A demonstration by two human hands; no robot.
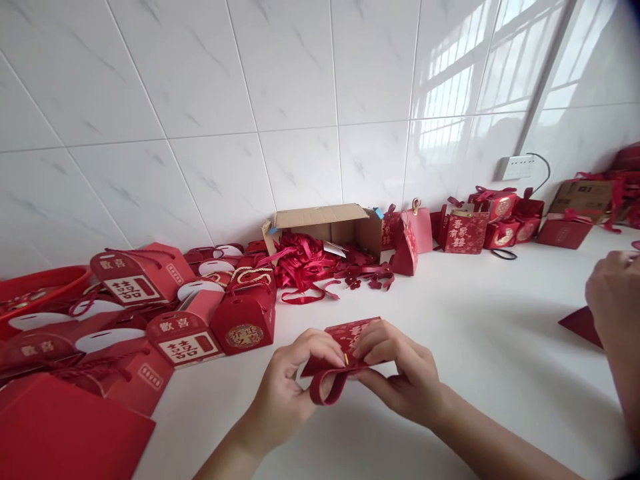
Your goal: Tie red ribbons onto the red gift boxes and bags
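Note:
A red gift box [354,331] with pale printed characters lies tipped on the white table, its top edge toward me. At that edge a dark red strap handle [327,393] bends in a loop, with a small gold piece beside it. My left hand [295,380] is closed, its fingertips pinching the handle and the box edge from the left. From the right, my right hand [405,373] grips the box's top edge, thumb below and fingers above. The fingers hide part of the fastening.
Red gift boxes [245,323] crowd the left, near a red basin [45,290]. A cardboard box [320,217] spills red ribbons [303,260] by the wall. More boxes [465,232] stand back right. Another person's hand [613,287] works at the right edge.

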